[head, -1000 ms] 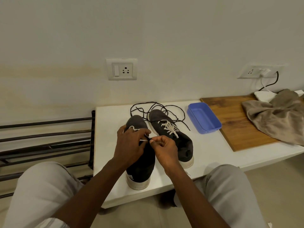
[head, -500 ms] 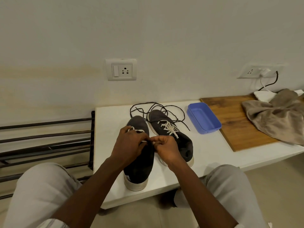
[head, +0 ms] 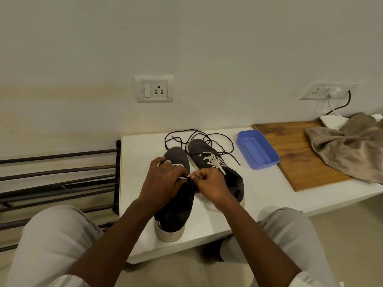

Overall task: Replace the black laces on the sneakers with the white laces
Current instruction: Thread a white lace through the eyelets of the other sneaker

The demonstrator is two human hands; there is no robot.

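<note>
The left sneaker [head: 174, 214], near the bench's [head: 136, 183] front edge, is being laced: the white lace [head: 184, 177] is pinched between the curled fingers of the left hand [head: 163, 181] and the right hand [head: 210, 183], which almost meet above the tongue. The right sneaker [head: 199, 149], just beside it, is already laced in white. The black laces [head: 204, 137] are seen loose by the back edge. Next, the tip probably needs to be fed through an upper eyelet and drawn snug.
</note>
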